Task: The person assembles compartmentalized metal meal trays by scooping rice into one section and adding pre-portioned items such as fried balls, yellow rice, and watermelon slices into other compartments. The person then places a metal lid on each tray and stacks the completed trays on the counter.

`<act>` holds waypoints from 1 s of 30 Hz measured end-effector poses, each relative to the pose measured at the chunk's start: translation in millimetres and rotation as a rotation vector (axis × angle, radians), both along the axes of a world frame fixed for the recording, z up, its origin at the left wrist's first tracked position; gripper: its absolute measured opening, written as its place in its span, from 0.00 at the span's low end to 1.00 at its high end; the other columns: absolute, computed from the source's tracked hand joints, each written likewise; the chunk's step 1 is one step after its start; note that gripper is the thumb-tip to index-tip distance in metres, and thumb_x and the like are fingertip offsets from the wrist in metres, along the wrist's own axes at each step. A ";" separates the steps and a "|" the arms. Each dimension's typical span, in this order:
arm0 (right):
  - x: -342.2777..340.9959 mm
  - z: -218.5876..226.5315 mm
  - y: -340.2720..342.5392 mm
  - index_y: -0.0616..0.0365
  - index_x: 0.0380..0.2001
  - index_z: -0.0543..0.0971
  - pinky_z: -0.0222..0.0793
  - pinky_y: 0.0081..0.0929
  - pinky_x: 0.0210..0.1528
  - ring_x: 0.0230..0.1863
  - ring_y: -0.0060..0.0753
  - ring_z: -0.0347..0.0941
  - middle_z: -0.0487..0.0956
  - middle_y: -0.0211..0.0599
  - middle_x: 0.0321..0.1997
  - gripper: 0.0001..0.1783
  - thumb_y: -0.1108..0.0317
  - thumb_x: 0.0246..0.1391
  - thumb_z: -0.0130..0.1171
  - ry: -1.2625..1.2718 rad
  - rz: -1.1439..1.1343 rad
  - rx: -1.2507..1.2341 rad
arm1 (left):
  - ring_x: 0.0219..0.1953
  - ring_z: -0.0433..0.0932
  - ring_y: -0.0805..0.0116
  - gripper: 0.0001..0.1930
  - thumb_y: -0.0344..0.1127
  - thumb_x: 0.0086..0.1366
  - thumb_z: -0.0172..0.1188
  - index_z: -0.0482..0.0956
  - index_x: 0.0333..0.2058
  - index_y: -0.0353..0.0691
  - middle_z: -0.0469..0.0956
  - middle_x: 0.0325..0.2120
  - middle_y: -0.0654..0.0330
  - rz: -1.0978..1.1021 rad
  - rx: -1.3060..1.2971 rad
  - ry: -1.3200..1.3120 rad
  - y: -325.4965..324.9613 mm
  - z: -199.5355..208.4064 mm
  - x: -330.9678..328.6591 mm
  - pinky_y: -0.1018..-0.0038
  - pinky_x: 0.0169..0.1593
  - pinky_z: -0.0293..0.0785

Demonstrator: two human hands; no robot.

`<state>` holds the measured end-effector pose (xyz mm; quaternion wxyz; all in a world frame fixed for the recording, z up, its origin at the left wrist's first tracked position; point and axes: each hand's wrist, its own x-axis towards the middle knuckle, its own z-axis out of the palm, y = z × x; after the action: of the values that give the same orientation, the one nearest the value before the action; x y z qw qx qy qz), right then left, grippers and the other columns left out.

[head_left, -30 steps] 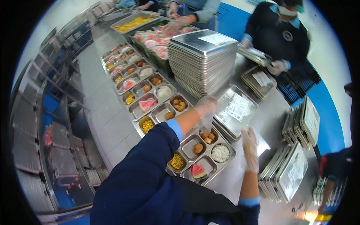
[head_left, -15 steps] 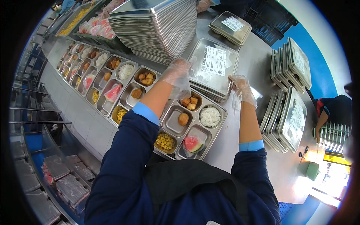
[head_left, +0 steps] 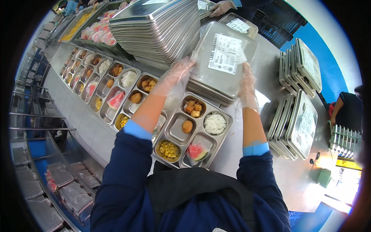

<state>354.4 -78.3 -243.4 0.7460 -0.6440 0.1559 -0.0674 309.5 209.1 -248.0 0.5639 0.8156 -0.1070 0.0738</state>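
Observation:
Both of my hands wear clear plastic gloves. My left hand grips the left edge of a steel tray lid that bears a white printed label. On its right edge is my right hand, also closed on it. The lid is slightly blurred and sits over a stack of similar steel pieces. Just below lies an uncovered steel compartment tray with white rice, fried cubes, a round brown piece, yellow diced food and wrapped watermelon.
More filled trays run in a row to the left. A tall stack of steel lids stands beyond my left hand. Labelled stacks are at the right. Another person's gloved hand is at the far side; a person stands far right.
My hands have raised the top labelled lid off its stack, nearer and tilted. My right hand has shifted up along its edge. At the far side, the other person's hand has moved in over another labelled lid.

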 end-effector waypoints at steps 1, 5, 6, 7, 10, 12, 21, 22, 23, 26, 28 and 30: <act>-12.3 13.4 -2.9 0.65 0.56 0.78 0.69 0.34 0.58 0.54 0.40 0.74 0.79 0.42 0.55 0.33 0.47 0.59 0.64 0.015 -0.038 0.059 | 0.48 0.81 0.56 0.21 0.42 0.69 0.60 0.72 0.55 0.37 0.78 0.50 0.52 -0.026 0.267 -0.030 14.0 13.4 -14.2 0.67 0.50 0.79; -90.6 44.2 -39.3 0.66 0.61 0.70 0.80 0.43 0.53 0.53 0.42 0.79 0.78 0.47 0.55 0.32 0.49 0.67 0.54 0.106 0.046 0.491 | 0.38 0.82 0.51 0.26 0.29 0.65 0.54 0.68 0.62 0.43 0.77 0.46 0.49 -0.023 1.032 -0.285 64.9 42.4 -159.4 0.62 0.43 0.82; -127.8 42.5 -52.6 0.66 0.63 0.69 0.80 0.36 0.53 0.51 0.42 0.80 0.78 0.48 0.56 0.33 0.47 0.69 0.51 0.124 0.073 0.379 | 0.35 0.82 0.53 0.28 0.29 0.63 0.55 0.69 0.63 0.45 0.79 0.41 0.51 -0.049 1.102 -0.127 71.4 46.9 -210.4 0.63 0.41 0.81; -159.3 37.5 -63.1 0.66 0.64 0.68 0.78 0.33 0.56 0.54 0.40 0.79 0.77 0.49 0.59 0.35 0.46 0.70 0.48 0.133 0.150 0.260 | 0.32 0.81 0.57 0.24 0.38 0.66 0.54 0.71 0.60 0.43 0.78 0.35 0.52 -0.144 0.937 0.348 72.4 44.0 -244.0 0.64 0.36 0.78; -262.2 0.2 -70.2 0.67 0.64 0.68 0.73 0.34 0.62 0.59 0.37 0.75 0.75 0.45 0.62 0.33 0.48 0.70 0.50 0.212 0.058 0.345 | 0.23 0.76 0.69 0.31 0.63 0.70 0.53 0.80 0.46 0.36 0.73 0.19 0.58 0.114 0.213 1.274 63.3 28.0 -323.7 0.70 0.25 0.71; -315.9 -26.5 -59.3 0.67 0.62 0.70 0.73 0.36 0.62 0.58 0.38 0.76 0.77 0.44 0.60 0.30 0.52 0.70 0.51 0.376 -0.129 0.375 | 0.20 0.73 0.70 0.31 0.62 0.71 0.53 0.74 0.54 0.38 0.69 0.17 0.61 0.230 -0.201 1.146 44.5 6.0 -337.5 0.70 0.26 0.72; -327.1 -47.6 0.3 0.66 0.50 0.78 0.73 0.26 0.45 0.41 0.26 0.75 0.80 0.38 0.41 0.23 0.55 0.65 0.59 0.359 -0.020 -0.163 | 0.16 0.66 0.77 0.23 0.47 0.75 0.51 0.69 0.59 0.36 0.71 0.19 0.63 0.105 -0.606 0.963 29.5 -38.0 -328.3 0.76 0.18 0.65; -321.4 -45.6 5.8 0.66 0.49 0.79 0.72 0.25 0.40 0.37 0.24 0.73 0.80 0.37 0.38 0.23 0.55 0.65 0.59 0.384 -0.034 -0.232 | 0.16 0.66 0.76 0.22 0.47 0.76 0.50 0.70 0.58 0.35 0.72 0.20 0.63 0.019 -0.671 0.980 32.0 -41.9 -329.1 0.75 0.18 0.65; -315.0 -43.1 9.8 0.67 0.49 0.79 0.71 0.24 0.35 0.33 0.23 0.72 0.79 0.35 0.35 0.23 0.55 0.65 0.59 0.382 -0.046 -0.264 | 0.17 0.66 0.76 0.22 0.47 0.76 0.49 0.71 0.58 0.35 0.73 0.22 0.62 0.024 -0.632 0.973 34.4 -46.9 -328.5 0.76 0.19 0.66; -299.6 -36.3 19.6 0.67 0.47 0.79 0.65 0.21 0.19 0.20 0.19 0.67 0.77 0.29 0.26 0.24 0.53 0.65 0.59 0.347 -0.133 -0.312 | 0.24 0.73 0.68 0.24 0.49 0.77 0.45 0.71 0.58 0.33 0.76 0.30 0.59 0.012 -0.606 0.995 34.8 -66.6 -318.5 0.69 0.30 0.74; -293.2 -31.5 17.8 0.68 0.45 0.80 0.66 0.24 0.20 0.20 0.20 0.67 0.77 0.31 0.25 0.23 0.53 0.65 0.58 0.415 -0.098 -0.302 | 0.31 0.76 0.57 0.25 0.50 0.77 0.45 0.71 0.57 0.31 0.77 0.32 0.53 -0.135 -0.417 0.687 30.5 -79.7 -307.5 0.61 0.37 0.75; -294.7 -28.0 9.8 0.68 0.42 0.80 0.67 0.26 0.21 0.20 0.21 0.68 0.77 0.32 0.24 0.24 0.52 0.66 0.57 0.463 -0.063 -0.395 | 0.37 0.78 0.47 0.27 0.51 0.77 0.46 0.70 0.57 0.30 0.77 0.36 0.45 -0.226 -0.115 0.544 24.5 -87.4 -299.2 0.55 0.43 0.75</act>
<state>59.7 -68.4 -271.4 0.5486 -0.7696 0.3254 0.0289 10.3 233.6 -335.4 0.6219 0.7549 -0.0378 -0.2047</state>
